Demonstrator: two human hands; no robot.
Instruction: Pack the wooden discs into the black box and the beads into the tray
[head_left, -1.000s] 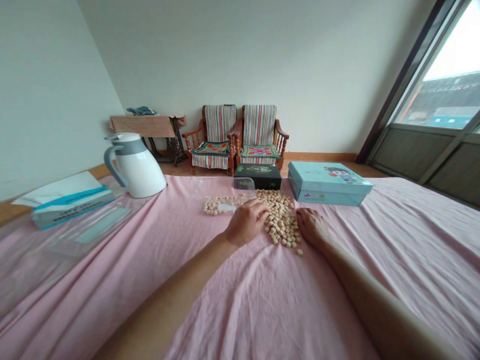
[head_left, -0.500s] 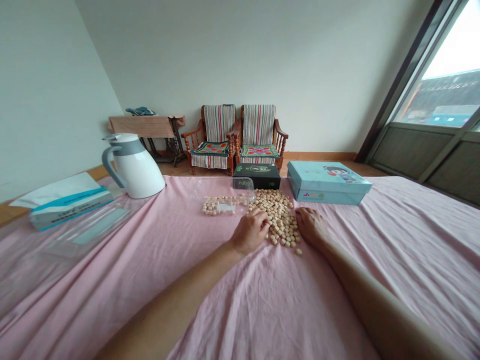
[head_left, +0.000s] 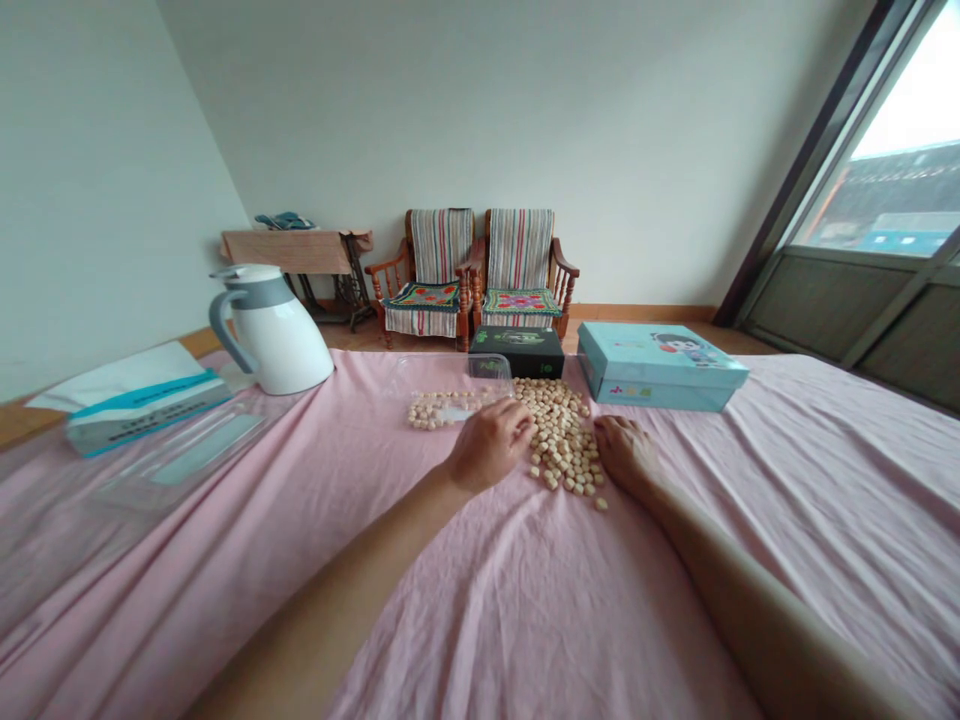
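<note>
A heap of small beige round pieces (head_left: 561, 432) lies on the pink cloth (head_left: 525, 600). My left hand (head_left: 491, 445) sits at the heap's left edge, knuckles up and fingers curled together over the nearest pieces; what they pinch is hidden. My right hand (head_left: 626, 455) rests on the cloth at the heap's right edge, fingers lying loosely forward and touching the outer pieces. A clear plastic tray (head_left: 450, 395) just beyond my left hand holds a smaller batch of the same pieces (head_left: 431, 410). One piece (head_left: 600, 504) lies apart near my right wrist.
A white jug (head_left: 274, 330) stands at the back left, near a tissue box (head_left: 139, 398) and a clear lid (head_left: 180, 455). A black box (head_left: 517, 350) and a light blue box (head_left: 660, 365) sit behind the heap. Two wooden chairs (head_left: 472, 275) stand by the wall.
My left hand drew back slightly toward me along the heap's edge, then moved forward again toward the clear tray. My right hand has stayed in place.
</note>
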